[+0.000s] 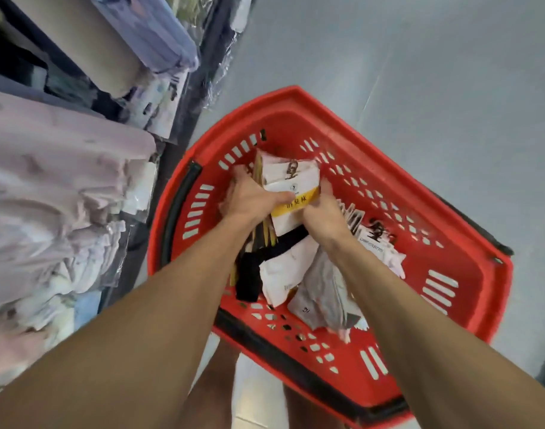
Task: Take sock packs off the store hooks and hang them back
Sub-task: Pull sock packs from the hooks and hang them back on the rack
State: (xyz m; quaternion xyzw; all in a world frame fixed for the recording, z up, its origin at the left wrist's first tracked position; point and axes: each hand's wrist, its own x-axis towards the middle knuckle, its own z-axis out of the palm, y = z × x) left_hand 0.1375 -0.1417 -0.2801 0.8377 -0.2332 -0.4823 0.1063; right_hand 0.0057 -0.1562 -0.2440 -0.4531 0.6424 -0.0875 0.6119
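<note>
both hands, left hand (249,196) and right hand (322,212), grip a sock pack bundle (291,188) mid-frame above the red basket (469,274) (long axis running up-frame); more packs lie just below, nearer the right hand.

The left forearm (147,320) and right forearm (420,320), both bare, reach from the near edge and converge toward the middle. The left hand (252,196) curls round the left side of a stack of sock packs (293,184), thumb across its face. The right hand (324,212) clasps the stack's right edge, back of hand up. The wrists are near each other but apart.
</note>
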